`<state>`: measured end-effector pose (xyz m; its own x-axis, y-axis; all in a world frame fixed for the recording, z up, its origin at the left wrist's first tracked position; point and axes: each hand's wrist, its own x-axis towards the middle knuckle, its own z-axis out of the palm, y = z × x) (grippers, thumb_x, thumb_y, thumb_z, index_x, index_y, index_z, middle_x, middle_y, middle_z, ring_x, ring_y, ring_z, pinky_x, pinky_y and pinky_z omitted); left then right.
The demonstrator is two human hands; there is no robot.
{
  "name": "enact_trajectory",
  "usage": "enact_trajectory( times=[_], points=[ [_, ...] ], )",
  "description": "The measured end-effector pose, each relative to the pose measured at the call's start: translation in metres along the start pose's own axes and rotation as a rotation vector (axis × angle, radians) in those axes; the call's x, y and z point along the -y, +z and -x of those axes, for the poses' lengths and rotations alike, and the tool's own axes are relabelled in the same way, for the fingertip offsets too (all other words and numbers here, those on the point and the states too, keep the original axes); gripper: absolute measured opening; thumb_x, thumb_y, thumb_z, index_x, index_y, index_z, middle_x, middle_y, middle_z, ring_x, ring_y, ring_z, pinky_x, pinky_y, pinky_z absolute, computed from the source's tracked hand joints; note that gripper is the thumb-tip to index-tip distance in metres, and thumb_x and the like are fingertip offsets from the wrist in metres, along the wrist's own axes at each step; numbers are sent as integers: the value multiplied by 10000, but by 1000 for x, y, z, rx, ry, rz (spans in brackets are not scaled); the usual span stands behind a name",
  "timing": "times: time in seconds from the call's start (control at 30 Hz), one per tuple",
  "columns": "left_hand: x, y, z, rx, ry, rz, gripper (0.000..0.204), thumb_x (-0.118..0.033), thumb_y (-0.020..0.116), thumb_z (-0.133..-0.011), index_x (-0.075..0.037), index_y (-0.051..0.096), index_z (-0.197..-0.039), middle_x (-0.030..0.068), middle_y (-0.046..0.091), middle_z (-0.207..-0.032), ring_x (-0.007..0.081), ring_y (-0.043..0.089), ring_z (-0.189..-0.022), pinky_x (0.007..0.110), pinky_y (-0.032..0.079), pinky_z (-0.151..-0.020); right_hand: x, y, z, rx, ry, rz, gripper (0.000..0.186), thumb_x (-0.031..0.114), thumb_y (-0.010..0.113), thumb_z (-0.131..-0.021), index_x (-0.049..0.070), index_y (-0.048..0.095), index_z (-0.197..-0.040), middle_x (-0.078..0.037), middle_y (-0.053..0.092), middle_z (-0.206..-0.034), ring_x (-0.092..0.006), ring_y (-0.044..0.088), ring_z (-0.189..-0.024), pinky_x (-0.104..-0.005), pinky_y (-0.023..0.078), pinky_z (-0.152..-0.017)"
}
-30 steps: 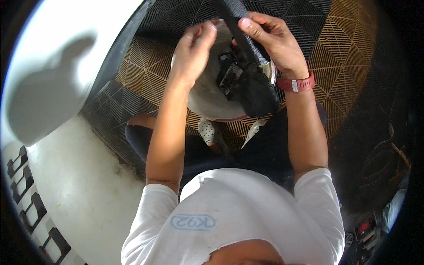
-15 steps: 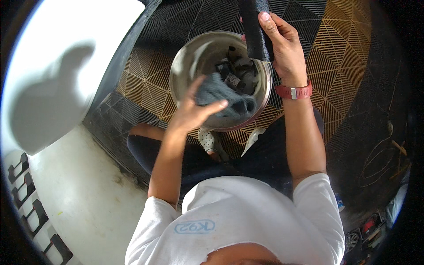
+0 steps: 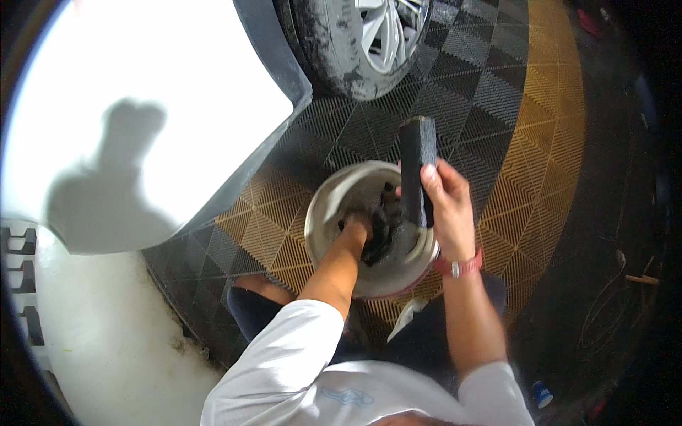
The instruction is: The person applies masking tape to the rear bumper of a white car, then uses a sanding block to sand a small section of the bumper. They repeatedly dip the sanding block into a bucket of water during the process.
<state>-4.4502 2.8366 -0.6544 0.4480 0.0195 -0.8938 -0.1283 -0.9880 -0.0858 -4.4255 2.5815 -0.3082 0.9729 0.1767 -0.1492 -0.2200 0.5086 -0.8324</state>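
A pale round bucket (image 3: 319, 226) stands on the floor in front of me. My left hand (image 3: 358, 226) reaches down into it, beside dark things (image 3: 380, 238) at the bottom. Its fingers are hidden, so I cannot see whether they grip anything. Over the bucket's right rim, my right hand (image 3: 449, 202) is closed round a black rectangular bar (image 3: 418, 167) with a rough-looking surface, the thumb lying along its side. The bar points away from me. A red watch strap (image 3: 462, 266) circles my right wrist.
A white car body panel (image 3: 192, 128) with a dark lower edge (image 3: 266, 145) fills the upper left. Beyond the bucket is a wheel with a dirty tyre (image 3: 341, 57). Black and tan grid tiles (image 3: 547, 142) cover the floor. A blue-and-white can (image 3: 542, 395) lies lower right.
My left hand has gone from above a grey cloth down into the bucket. The right hand still holds the black bar. The view has shifted, bringing the wheel into sight.
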Motion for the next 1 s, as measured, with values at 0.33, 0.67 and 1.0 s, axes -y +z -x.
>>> enact_trajectory(
  times=[0.33, 0.67, 1.0],
  points=[
    [-4, -33, 40, -46, 135, 47, 578, -259, 638, -920, -77, 671, -1468, 192, 604, -1564, 369, 593, -1429, 449, 501, -1168, 7, 17, 28, -46, 65, 49, 382, 308, 719, -1076, -9, 697, -1289, -90, 775, -1161, -156, 746, -930, -313, 626, -831],
    [38, -195, 394, -380, 244, 1508, 537, -49, 926, -778, -3, 740, -1280, 136, 782, -1231, 275, 764, -1100, 382, 594, -1003, 5, 33, 73, -261, 126, 599, 559, 319, 779, -1020, -17, 616, -1435, -172, 733, -1306, -296, 711, -1184, -403, 546, -1021],
    [2, -315, 629, -428, 402, 1398, 653, -125, 987, -764, -36, 691, -1340, 61, 755, -1211, 162, 700, -1130, 336, 564, -991, 9, 113, 56, -124, 192, 813, 688, 219, 739, -932, 110, 480, -1560, -307, 617, -1442, -474, 611, -1344, -507, 522, -1096]
  ],
)
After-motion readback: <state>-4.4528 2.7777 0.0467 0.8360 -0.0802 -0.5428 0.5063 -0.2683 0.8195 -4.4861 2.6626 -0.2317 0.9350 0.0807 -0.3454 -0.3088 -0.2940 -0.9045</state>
